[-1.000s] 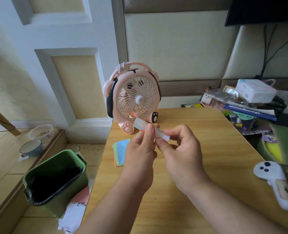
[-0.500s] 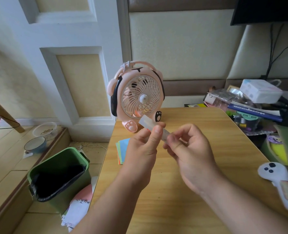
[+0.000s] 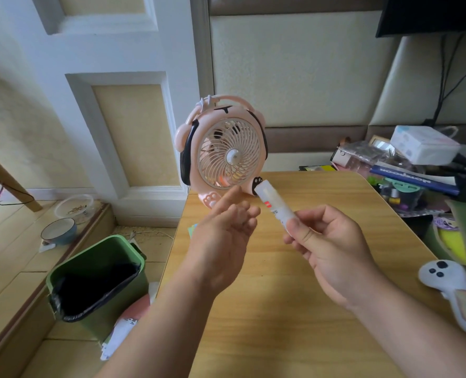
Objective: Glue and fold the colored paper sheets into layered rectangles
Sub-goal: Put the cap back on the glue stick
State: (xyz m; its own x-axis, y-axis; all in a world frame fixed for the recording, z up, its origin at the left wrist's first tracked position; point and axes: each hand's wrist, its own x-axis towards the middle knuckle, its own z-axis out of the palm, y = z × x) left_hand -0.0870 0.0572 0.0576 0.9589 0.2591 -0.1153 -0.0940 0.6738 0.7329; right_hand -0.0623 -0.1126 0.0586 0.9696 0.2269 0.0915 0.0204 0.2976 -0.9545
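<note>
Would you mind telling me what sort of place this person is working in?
Probably a room in a home, not a workshop: a wooden table stands against a padded wall, bearing a pink cartoon desk fan; a green waste bin and a pet bowl sit on the floor.

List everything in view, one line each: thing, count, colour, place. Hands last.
glue stick: one, translucent white, held above the table
paper sheets: small stack, green and blue edges showing, on the table behind the left hand
table: one, light wood, centre
fan: one, pink, far edge of the table
bin: one, green with black liner, floor at left
bowl: one, blue-grey, floor at far left
controller: one, white, table's right edge
box: one, white, on the clutter at right
left hand: open, holds nothing
right hand: pinches the glue stick's lower end
</note>
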